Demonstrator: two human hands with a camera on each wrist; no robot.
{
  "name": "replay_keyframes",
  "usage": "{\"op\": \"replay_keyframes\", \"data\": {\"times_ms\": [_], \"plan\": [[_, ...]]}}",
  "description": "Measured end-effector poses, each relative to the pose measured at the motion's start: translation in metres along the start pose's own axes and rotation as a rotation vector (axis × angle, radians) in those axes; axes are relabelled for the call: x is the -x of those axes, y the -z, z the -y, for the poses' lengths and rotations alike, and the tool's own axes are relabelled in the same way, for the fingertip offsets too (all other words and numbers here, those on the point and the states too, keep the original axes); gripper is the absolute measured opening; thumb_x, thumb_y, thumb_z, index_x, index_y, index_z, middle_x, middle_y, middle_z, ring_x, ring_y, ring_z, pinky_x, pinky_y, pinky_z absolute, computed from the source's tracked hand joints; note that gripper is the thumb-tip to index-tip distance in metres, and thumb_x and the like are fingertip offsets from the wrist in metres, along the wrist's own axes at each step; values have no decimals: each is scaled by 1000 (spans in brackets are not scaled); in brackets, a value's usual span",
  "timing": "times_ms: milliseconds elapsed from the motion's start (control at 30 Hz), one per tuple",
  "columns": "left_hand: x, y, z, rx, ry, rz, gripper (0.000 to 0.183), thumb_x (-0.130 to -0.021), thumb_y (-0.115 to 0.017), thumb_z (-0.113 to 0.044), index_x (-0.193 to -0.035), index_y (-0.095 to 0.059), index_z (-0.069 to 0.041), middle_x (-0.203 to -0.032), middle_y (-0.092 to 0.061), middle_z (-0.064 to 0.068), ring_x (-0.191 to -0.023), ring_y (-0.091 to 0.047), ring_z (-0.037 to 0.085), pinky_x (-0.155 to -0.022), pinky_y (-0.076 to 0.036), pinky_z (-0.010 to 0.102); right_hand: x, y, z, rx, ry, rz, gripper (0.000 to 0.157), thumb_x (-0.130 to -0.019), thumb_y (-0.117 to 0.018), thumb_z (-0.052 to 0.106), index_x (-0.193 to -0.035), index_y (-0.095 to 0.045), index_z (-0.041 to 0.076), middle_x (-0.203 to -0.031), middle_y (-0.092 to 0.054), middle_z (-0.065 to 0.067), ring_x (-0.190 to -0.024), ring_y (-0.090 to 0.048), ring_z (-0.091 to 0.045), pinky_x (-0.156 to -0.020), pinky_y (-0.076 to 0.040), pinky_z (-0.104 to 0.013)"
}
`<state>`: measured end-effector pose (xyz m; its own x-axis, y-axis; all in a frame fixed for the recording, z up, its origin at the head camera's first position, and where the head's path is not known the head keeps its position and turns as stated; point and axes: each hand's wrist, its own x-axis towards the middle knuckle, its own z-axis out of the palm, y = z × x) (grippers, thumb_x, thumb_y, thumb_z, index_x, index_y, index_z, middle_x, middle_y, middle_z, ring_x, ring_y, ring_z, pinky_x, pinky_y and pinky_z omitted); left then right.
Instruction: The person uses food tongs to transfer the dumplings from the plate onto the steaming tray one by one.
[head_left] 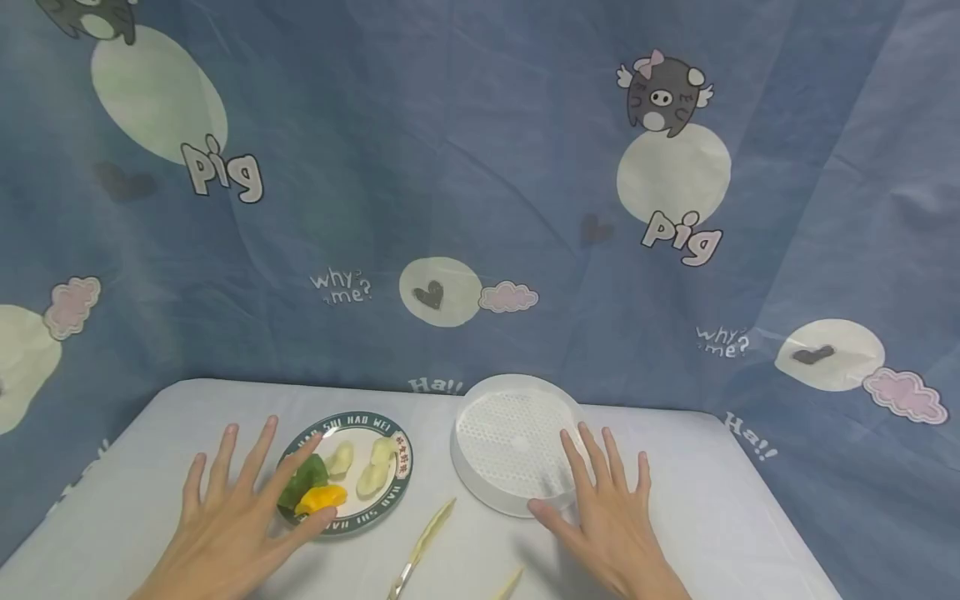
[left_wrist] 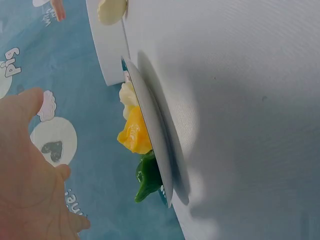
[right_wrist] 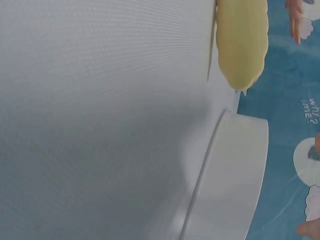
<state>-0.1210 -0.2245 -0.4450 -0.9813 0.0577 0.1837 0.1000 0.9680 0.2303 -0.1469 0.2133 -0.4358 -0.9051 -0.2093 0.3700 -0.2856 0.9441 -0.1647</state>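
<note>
Your left hand [head_left: 232,521], fingers spread and holding nothing, hovers by the plate [head_left: 403,461], which carries a green piece [left_wrist: 149,175], a yellow piece [head_left: 321,500] and pale pieces [head_left: 372,480]. Rightward lie a slim pale-tipped tool [head_left: 429,535] and a round white perforated tray [head_left: 510,442]; your right hand [head_left: 611,521], empty, fingers spread, hovers near the tray's right side.

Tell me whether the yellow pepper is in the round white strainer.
No, the yellow pepper lies on the green-rimmed plate, beside the green pepper.
</note>
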Motion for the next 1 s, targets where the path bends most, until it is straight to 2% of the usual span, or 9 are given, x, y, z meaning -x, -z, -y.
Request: {"op": "replay_keyframes", "data": {"times_ms": [300,400,633,833,1000], "plan": [[0,2,1,29,19,-1,96,-94,-58,-81,-172,-23,-37,-180,-10,27,-162,4,65,-120,-5,93,2,3,8,19,9,6,100,-94,-61,76,-167,-38,11,-175,-39,-13,-164,-29,-44,-125,-17,-82],[-2,3,1,86,36,30,94,-97,-58,-77,-173,-21,-36,-179,-7,31,-160,3,69,-117,-8,95,5,4,12,21,19,-1,99,-95,-62,76,-165,-42,8,-173,-42,-13,-164,-30,-43,-125,-18,-82],[-4,4,3,260,103,127,87,-106,-48,-69,-174,-17,-26,-174,-4,42,-151,-5,79,-106,-17,100,10,6,20,15,38,-14,100,-95,-60,78,-162,-46,5,-172,-44,-12,-162,-34,-40,-124,-21,-80],[-7,3,6,340,146,187,91,-109,-45,-65,-175,-5,-16,-171,0,47,-148,-12,79,-104,-16,104,15,3,23,31,79,-43,100,-94,-62,77,-159,-49,3,-169,-48,-12,-158,-42,-39,-121,-30,-76],[-9,6,7,431,164,189,91,-112,-47,-57,-174,-1,-9,-170,-4,48,-149,-15,76,-109,-19,100,18,-1,26,39,103,-66,100,-94,-61,78,-158,-50,2,-166,-52,-12,-155,-46,-37,-118,-35,-72]]}}
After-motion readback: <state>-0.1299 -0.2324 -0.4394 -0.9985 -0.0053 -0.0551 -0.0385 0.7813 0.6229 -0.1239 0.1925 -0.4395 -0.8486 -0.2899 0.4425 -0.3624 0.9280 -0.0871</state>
